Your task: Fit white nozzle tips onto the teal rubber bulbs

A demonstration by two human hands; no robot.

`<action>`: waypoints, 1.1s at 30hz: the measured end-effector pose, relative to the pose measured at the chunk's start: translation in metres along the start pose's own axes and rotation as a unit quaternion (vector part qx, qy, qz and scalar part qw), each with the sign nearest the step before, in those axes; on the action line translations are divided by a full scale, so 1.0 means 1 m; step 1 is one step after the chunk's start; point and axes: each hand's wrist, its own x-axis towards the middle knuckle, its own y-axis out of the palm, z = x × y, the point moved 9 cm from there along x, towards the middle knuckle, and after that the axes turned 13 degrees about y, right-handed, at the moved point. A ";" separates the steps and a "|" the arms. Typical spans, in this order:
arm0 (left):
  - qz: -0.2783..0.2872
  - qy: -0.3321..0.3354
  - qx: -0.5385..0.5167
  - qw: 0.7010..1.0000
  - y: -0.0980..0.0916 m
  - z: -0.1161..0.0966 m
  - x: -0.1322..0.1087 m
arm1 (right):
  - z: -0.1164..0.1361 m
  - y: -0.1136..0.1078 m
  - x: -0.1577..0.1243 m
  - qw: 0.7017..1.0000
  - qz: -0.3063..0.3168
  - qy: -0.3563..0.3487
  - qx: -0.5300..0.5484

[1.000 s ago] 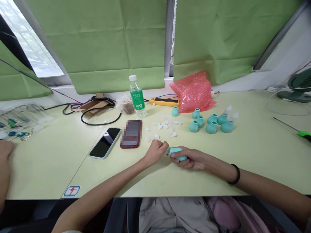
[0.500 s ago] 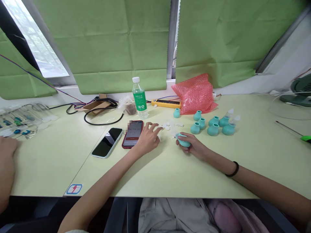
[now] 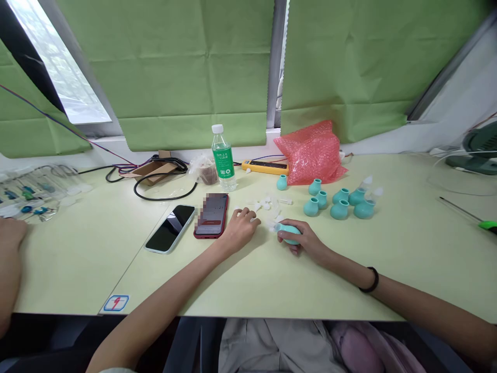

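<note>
My right hand [image 3: 306, 241] is closed round a teal rubber bulb [image 3: 290, 233]. The bulb lies on its side in the fingers, its neck pointing left, with a translucent nozzle [image 3: 272, 227] at the neck. My left hand [image 3: 241, 228] rests palm down on the table just right of a red-cased phone, fingers bent and slightly apart; nothing shows in them, though the underside is hidden. Small white plastic pieces [image 3: 266, 203] lie scattered beyond and between the hands. To the right stand several teal bulbs [image 3: 339, 209], two with translucent nozzles [image 3: 367, 181] on them.
The red-cased phone [image 3: 212, 215] and a white-edged phone [image 3: 170, 229] lie left of my left hand. Behind are a water bottle [image 3: 224, 160], a yellow power strip [image 3: 265, 167] and a red bubble-wrap bag [image 3: 310, 155]. A screwdriver [image 3: 466, 213] lies right; another person's hand [image 3: 11, 233] rests far left.
My left hand has lowered, its fingers drawn in and less spread. My right hand has shifted slightly left and down with the bulb, whose neck now points more plainly to the left.
</note>
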 end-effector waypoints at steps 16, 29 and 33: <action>-0.207 -0.223 -0.696 0.650 0.005 0.025 -0.009 | 0.003 -0.015 -0.002 0.983 -0.141 -0.075 -0.086; -0.136 -0.260 -0.773 0.563 0.024 0.018 -0.015 | 0.034 -0.010 -0.025 0.914 -0.211 -0.238 -0.253; -0.110 -0.245 -0.770 0.579 0.025 0.013 -0.011 | 0.038 -0.007 -0.029 0.879 -0.212 -0.281 -0.321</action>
